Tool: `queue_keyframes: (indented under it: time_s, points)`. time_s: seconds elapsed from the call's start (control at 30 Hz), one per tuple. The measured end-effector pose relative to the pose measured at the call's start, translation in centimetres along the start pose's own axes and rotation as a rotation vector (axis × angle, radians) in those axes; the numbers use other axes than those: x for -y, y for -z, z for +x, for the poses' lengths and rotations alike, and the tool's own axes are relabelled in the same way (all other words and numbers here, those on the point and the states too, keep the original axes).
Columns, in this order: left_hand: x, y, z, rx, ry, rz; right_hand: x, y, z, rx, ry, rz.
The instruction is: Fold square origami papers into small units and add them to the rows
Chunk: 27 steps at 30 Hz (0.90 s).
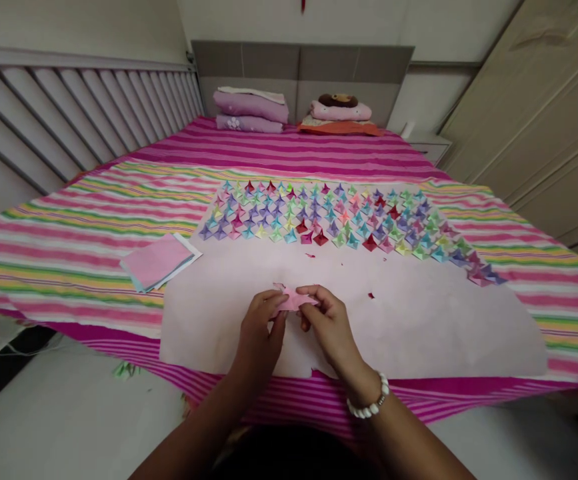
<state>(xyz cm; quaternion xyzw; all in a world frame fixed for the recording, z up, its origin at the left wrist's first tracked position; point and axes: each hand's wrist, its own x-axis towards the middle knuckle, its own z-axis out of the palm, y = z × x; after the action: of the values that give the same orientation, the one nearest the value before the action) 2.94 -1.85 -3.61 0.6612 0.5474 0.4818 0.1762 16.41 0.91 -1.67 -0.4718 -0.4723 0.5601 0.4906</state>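
Between my two hands is a small pink folded paper piece (295, 300), held just above the large pale sheet (429, 320). My left hand (261, 320) pinches its left end between thumb and fingers. On the other end, my right hand (329, 320) has its thumb and fingertips closed; a white bead bracelet circles that wrist. Rows of small coloured folded paper pieces (313, 213) stand across the far part of the sheet. Some finger parts are hidden behind the paper.
A stack of paper squares (159, 262), pink on top, lies at the sheet's left edge. Tiny red paper scraps (371, 295) are scattered on the sheet. Folded bedding (251, 110) sits by the headboard (269, 63). A slatted rail (79, 107) runs along the left.
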Motion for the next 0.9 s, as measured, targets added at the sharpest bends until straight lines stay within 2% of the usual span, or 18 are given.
queue_keyframes:
  time_s: [0.13, 0.23, 0.43, 0.73, 0.9]
  points:
    - [-0.48, 0.23, 0.13, -0.040, 0.070, -0.076, -0.35, -0.19, -0.01, 0.011, -0.025, 0.008]
    - [-0.65, 0.15, 0.08, -0.057, 0.174, -0.194, -0.45, -0.47, -0.07, 0.010, -0.023, 0.029]
    - [-0.35, -0.06, 0.13, -0.036, 0.329, -0.313, -0.26, -0.65, -0.08, -0.001, -0.016, 0.033]
    - [-0.52, 0.13, 0.30, -0.045, 0.310, -0.252, -0.41, -0.55, -0.04, 0.016, -0.047, 0.052]
    - [-0.68, 0.57, 0.32, -0.027, 0.121, 0.028, -0.40, -0.30, 0.24, 0.000, -0.079, 0.043]
